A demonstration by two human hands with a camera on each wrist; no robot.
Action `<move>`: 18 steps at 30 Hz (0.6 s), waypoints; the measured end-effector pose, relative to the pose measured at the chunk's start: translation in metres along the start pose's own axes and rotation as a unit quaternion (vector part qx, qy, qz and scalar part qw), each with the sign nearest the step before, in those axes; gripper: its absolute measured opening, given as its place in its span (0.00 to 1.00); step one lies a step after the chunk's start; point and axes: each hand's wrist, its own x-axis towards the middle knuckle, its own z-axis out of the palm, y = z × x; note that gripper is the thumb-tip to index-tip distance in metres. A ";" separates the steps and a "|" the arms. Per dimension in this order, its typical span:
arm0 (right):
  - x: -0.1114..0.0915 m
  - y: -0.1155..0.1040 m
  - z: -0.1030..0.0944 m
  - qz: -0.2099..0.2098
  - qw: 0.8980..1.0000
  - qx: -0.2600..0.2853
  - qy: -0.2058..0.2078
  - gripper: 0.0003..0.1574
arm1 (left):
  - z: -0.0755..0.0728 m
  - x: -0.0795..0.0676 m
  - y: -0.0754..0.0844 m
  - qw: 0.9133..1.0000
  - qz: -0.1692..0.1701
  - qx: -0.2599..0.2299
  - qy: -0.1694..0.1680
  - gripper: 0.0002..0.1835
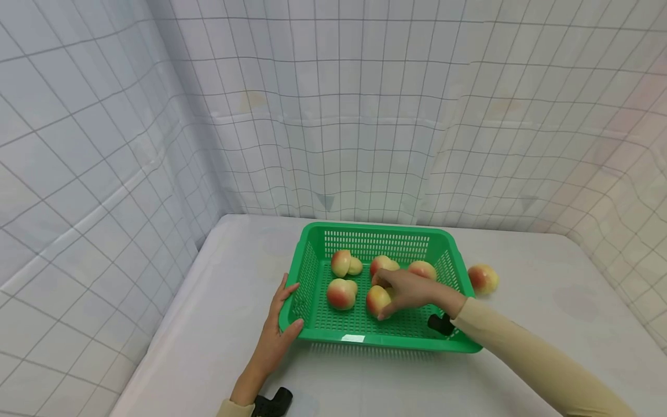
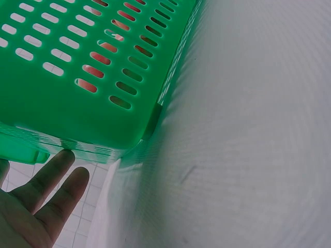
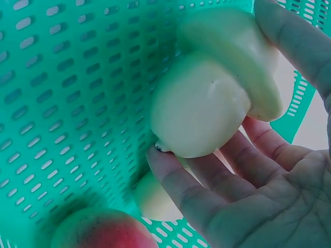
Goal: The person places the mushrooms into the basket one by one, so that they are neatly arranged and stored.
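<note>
My right hand point(image 1: 409, 289) reaches into a green plastic basket point(image 1: 385, 341) and grips a red-and-yellow mushroom point(image 1: 377, 300) with fingers and thumb. From the right wrist, the pale bulbous stem point(image 3: 199, 106) of that mushroom faces the camera, with fingertips beneath it. My left hand point(image 1: 273, 339) rests at the basket's front left corner, thumb and a finger on the rim. In the left wrist view two outstretched fingers point(image 2: 59, 191) lie beside the basket's outer side. Other mushrooms lie in the basket, at back left point(image 1: 341, 263), front left point(image 1: 341, 294), back middle point(image 1: 382, 264) and right point(image 1: 422, 270).
Another mushroom point(image 1: 483, 279) lies on the white-covered table point(image 1: 547, 324), just outside the basket's right side. White cloth with a dark grid point(image 1: 333, 116) hangs behind the table and along both sides. Black wrist mounts point(image 1: 273, 402) are strapped to both wrists.
</note>
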 end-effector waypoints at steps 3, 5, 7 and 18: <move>0.001 -0.001 0.001 -0.001 1.000 0.004 -0.003 0.33 | 0.000 0.000 0.001 1.000 -0.004 0.003 0.002 0.33; 0.001 -0.001 0.001 0.000 1.000 0.005 -0.006 0.33 | 0.000 -0.001 0.001 1.000 -0.007 0.006 0.002 0.33; 0.002 -0.002 0.002 0.000 1.000 0.006 -0.008 0.33 | -0.001 -0.001 0.001 1.000 -0.010 0.008 0.003 0.33; 0.002 -0.005 0.003 0.007 0.999 0.024 -0.023 0.33 | -0.001 0.000 0.002 1.000 -0.003 0.002 -0.001 0.33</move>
